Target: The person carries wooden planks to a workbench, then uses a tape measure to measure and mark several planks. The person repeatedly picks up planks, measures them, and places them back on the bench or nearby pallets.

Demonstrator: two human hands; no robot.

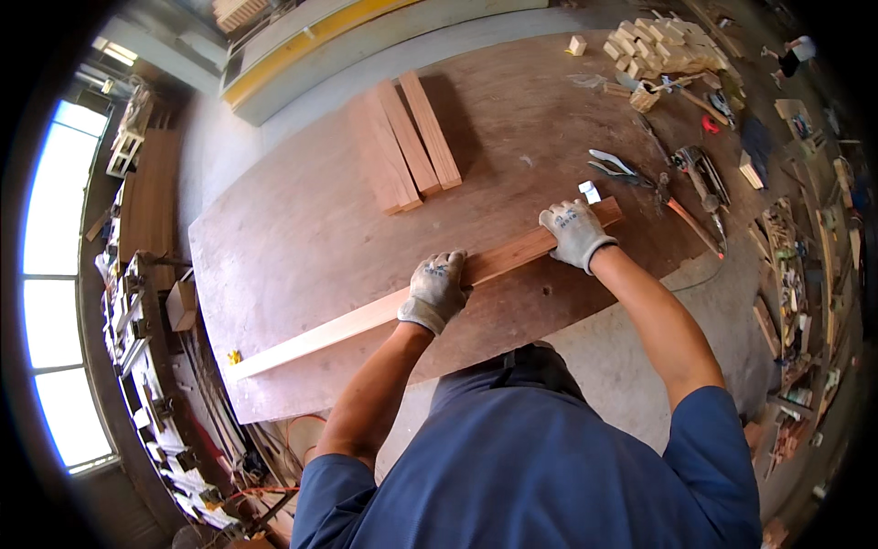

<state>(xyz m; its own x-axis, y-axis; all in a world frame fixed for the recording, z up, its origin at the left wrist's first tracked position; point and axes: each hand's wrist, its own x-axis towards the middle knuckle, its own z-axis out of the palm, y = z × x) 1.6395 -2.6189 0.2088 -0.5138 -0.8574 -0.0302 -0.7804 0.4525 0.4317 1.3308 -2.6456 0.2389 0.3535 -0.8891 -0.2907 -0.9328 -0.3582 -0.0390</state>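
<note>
A long reddish wooden board (508,255) lies slantwise over the near part of the workbench (302,229), its left end pale in the light. Around its middle my gloved left hand (437,288) is closed. My right hand (574,233), in a matching pale work glove, grips the same board close to its right end. Just beyond that end sits a small white block-like piece (590,191). A bit of yellow (235,357) shows by the board's far left tip. Several similar boards (402,142) lie side by side farther back on the bench.
Pliers (615,166), a hammer-like tool with an orange handle (688,220) and a power tool (702,183) lie at the right. Behind them is a heap of small wood blocks (663,46). Crowded shelves line the left (137,339); a person (794,57) is far right.
</note>
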